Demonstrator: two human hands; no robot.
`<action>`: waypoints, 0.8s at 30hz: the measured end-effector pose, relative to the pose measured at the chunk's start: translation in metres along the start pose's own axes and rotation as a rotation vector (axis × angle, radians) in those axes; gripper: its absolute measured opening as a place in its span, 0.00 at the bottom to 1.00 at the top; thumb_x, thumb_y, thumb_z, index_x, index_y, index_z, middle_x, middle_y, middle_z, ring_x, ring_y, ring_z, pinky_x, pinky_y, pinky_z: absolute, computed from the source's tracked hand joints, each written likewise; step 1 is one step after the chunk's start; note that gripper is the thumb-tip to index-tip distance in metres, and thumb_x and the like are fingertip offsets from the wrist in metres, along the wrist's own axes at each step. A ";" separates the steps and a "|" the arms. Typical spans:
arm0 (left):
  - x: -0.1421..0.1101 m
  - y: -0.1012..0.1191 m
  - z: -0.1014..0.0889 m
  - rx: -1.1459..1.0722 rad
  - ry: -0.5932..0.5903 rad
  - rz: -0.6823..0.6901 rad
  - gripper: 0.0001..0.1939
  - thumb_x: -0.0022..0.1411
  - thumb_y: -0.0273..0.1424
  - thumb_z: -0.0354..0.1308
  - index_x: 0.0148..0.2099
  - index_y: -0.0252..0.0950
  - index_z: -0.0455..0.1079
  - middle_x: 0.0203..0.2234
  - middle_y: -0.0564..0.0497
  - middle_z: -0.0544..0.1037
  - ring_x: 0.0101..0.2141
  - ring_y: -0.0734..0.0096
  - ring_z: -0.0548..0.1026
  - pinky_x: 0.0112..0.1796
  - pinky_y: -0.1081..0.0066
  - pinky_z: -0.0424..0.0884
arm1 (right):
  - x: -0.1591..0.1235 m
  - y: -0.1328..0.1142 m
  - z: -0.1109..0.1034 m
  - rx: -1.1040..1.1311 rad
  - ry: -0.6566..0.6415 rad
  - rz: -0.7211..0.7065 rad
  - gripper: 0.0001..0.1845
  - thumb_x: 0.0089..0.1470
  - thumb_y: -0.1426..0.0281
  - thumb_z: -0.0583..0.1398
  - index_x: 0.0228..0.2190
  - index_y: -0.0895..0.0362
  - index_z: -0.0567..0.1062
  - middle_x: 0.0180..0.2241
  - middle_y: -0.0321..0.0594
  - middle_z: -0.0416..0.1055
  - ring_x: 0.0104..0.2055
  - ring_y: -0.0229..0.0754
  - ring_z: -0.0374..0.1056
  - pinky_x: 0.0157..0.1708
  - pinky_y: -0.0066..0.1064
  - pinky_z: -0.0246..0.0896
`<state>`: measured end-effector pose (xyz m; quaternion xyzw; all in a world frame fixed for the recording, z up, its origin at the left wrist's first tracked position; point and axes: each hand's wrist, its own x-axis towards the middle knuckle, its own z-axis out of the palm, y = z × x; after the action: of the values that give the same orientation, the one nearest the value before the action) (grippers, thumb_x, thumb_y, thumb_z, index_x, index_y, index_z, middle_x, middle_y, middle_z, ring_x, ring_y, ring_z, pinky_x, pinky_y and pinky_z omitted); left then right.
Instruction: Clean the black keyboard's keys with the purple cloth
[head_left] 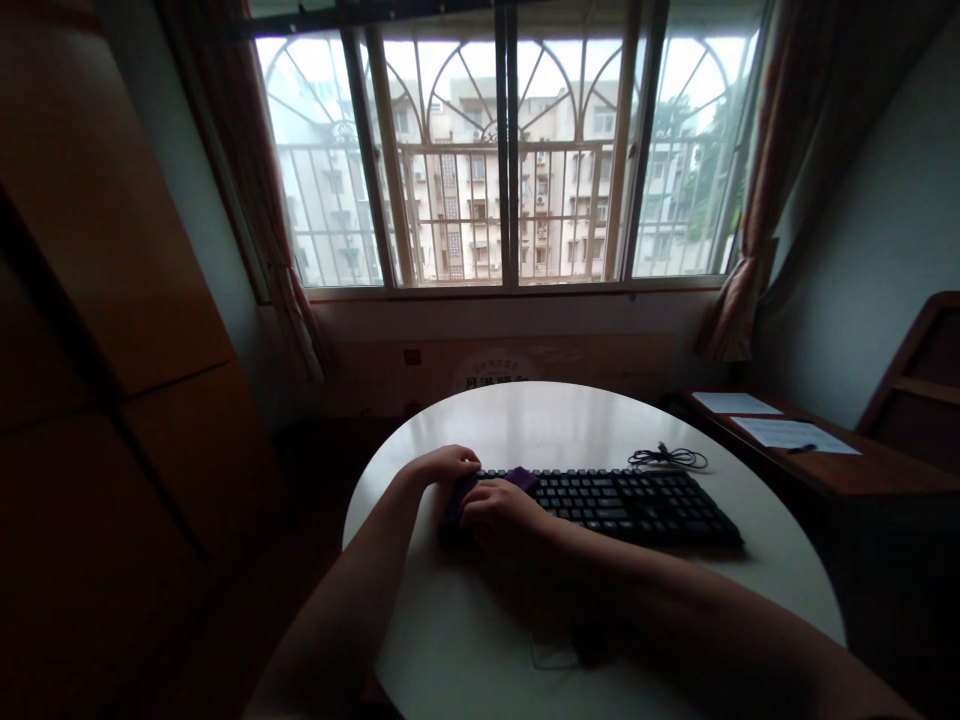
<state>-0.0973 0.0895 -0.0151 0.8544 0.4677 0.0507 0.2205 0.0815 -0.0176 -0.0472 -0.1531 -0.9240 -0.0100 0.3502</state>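
Observation:
A black keyboard lies across the white round table. My left hand is at its far left corner, fingers curled down and gripping the edge. Over the left-hand keys, my right hand presses a purple cloth, fingers bent onto it. Part of the cloth sticks out behind the right hand and part shows to its left. The keys under the cloth and the right hand are hidden.
A coiled black cable rests behind the keyboard on the table. Nearer me lies a small dark item, too dim to name. Papers and a pen sit on a wooden surface at right. A barred window stands ahead.

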 end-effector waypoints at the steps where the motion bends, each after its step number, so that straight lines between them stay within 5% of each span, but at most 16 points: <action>1: 0.000 0.001 0.000 -0.001 0.000 -0.003 0.21 0.60 0.43 0.53 0.46 0.35 0.77 0.41 0.48 0.81 0.41 0.62 0.77 0.39 0.72 0.69 | 0.000 0.000 0.000 0.005 0.002 0.001 0.07 0.54 0.75 0.61 0.31 0.56 0.80 0.36 0.39 0.79 0.38 0.40 0.73 0.45 0.32 0.68; 24: -0.004 0.007 -0.002 0.020 -0.002 -0.014 0.21 0.62 0.43 0.52 0.47 0.34 0.77 0.40 0.48 0.81 0.40 0.62 0.77 0.40 0.72 0.69 | -0.001 0.002 0.003 0.010 0.026 -0.008 0.07 0.53 0.75 0.60 0.30 0.55 0.79 0.36 0.38 0.78 0.37 0.41 0.73 0.43 0.33 0.67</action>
<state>-0.0947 0.0835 -0.0100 0.8533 0.4741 0.0435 0.2128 0.0807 -0.0159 -0.0508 -0.1476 -0.9200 -0.0086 0.3629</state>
